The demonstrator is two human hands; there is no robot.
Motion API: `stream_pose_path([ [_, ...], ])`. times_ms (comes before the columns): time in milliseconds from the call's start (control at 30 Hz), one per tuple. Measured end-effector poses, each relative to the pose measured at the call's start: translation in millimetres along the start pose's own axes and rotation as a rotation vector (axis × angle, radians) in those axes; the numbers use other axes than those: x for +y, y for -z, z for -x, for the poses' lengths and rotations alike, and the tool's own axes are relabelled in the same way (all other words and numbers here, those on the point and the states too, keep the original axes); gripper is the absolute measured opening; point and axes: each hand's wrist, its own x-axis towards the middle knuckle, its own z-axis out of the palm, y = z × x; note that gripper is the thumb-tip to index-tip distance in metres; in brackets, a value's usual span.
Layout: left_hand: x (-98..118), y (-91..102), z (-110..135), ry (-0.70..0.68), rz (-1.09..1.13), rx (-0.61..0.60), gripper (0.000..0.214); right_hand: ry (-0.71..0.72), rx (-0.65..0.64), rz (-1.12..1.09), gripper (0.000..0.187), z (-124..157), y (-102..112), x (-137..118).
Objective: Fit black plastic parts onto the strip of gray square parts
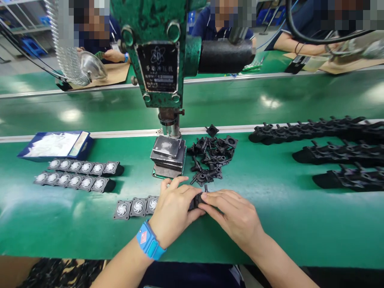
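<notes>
We look across a glossy green table (pixel 285 232), a green press (pixel 162 68) above it and people (pixel 205 26) in dark shirts beyond. The left hand (pixel 177 206), half curled, and the right hand (pixel 237 212), fingers pinched, together grip a black part (pixel 196 200) just in front of a heap of black pieces (pixel 214 160); whether it touches the table we cannot tell.
</notes>
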Motion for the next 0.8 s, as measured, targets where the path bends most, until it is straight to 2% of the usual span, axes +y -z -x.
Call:
stream_pose_path([
  [100,0.9,-2.9,-3.0,0.013,-0.021,0.002,0.036,-0.094,0.014,0.010,0.007,-3.9,7.2,17.8],
  [200,2.1,-3.4,-3.6,0.008,-0.055,0.008,0.039,-0.143,0.001,0.186,0.015,-6.2,5.8,46.7],
  [267,1.1,0.3,-0.3,-0.009,-0.088,0.020,0.048,-0.129,-0.061,0.273,0.022,-5.2,0.7,64.4],
  [333,-2.6,7.3,6.1,-0.018,-0.127,0.042,0.066,-0.119,-0.082,0.307,0.025,-2.4,-3.3,74.9],
  [400,-8.8,15.2,14.3,-0.006,-0.167,0.060,0.081,-0.106,-0.081,0.288,0.024,0.9,-3.2,76.6],
  [467,-15.8,21.2,21.9,0.009,-0.192,0.057,0.086,-0.118,-0.099,0.243,0.023,3.8,0.6,71.5],
  [600,-24.7,22.2,29.5,0.006,-0.169,0.011,0.086,-0.180,-0.242,0.118,0.029,8.6,7.0,57.9],
  [700,-25.2,18.7,28.9,-0.002,-0.134,-0.002,0.084,-0.167,-0.345,0.058,0.031,13.6,5.1,53.7],
  [800,-24.0,16.9,27.2,0.009,-0.118,0.004,0.078,-0.128,-0.344,0.081,0.031,19.5,1.5,51.6],
])
